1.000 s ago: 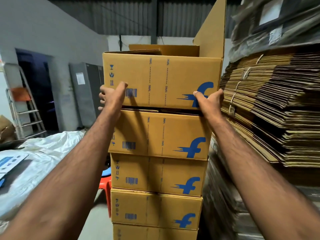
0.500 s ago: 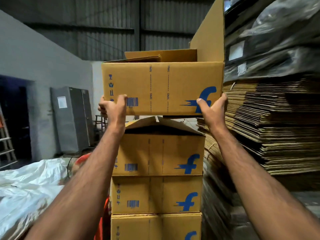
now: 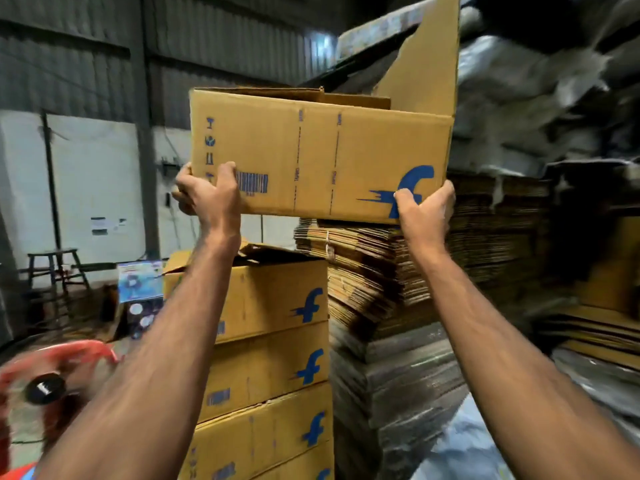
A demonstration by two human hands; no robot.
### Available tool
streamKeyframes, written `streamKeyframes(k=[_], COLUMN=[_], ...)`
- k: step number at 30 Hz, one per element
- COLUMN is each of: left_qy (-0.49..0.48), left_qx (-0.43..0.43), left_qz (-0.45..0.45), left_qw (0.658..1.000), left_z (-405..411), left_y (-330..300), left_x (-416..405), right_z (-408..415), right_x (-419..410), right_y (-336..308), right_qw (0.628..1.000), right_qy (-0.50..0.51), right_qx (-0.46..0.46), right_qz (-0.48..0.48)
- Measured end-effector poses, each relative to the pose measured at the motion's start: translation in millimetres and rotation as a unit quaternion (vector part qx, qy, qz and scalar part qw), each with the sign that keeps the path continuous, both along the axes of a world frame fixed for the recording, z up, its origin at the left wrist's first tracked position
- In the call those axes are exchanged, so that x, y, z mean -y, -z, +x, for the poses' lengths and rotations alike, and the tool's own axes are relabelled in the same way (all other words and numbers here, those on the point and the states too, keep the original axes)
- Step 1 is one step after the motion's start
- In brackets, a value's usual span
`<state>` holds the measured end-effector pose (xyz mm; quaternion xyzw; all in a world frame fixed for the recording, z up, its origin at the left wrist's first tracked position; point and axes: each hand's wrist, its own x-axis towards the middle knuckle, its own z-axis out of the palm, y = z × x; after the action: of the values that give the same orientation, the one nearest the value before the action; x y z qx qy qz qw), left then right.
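Note:
I hold a brown cardboard box (image 3: 311, 157) with blue print and open top flaps up in the air. My left hand (image 3: 207, 194) grips its lower left corner, thumb on the front face. Its lower right corner sits in the grip of my right hand (image 3: 424, 211), over the blue logo. One tall flap stands up at the box's right. Below and to the left stands a stack of several like boxes (image 3: 270, 344); the top one has loose, open flaps. The held box is well clear of that stack.
Tall piles of flattened cardboard (image 3: 381, 271) fill the right side, some wrapped in plastic (image 3: 398, 386). A red plastic chair (image 3: 59, 362) sits at lower left. A wooden stool (image 3: 52, 268) stands by the far wall. Corrugated metal walls rise behind.
The held box has risen off the stack and swung to the right, with both hands keeping their grip. The view has turned, so the stack now sits lower and left.

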<state>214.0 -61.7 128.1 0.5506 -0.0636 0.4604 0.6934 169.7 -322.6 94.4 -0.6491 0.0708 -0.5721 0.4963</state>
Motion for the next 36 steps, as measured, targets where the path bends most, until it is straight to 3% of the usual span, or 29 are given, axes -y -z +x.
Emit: streamKeyframes(k=[8,19,25,29,36], left_qy=[0.088,0.274,0.488,0.510,0.444], left_qx=[0.002,-0.015,-0.081,-0.121,-0.200], left_qz=[-0.012,0.023,0.075,0.067,0.111], left_qw=[0.996,0.961,0.866,0.849,0.866], left_z=[-50,-93,-73,-46,-53], left_y=[-1,25,85,142,231], left_x=[81,221,298,355,428], right_z=[-128,-245,-265,-262,-252], right_x=[45,130,186,223,294], right_y=[2,21,74,124,203], right_qw=[0.977,0.929,0.898,0.889,0.886], right_qy=[0.210,0.362,0.427,0.434,0.402], right_qx=[-0.008,-0.039,-0.083,-0.129,-0.213], right_qz=[0.036,0.058,0.068,0.070,0.096])
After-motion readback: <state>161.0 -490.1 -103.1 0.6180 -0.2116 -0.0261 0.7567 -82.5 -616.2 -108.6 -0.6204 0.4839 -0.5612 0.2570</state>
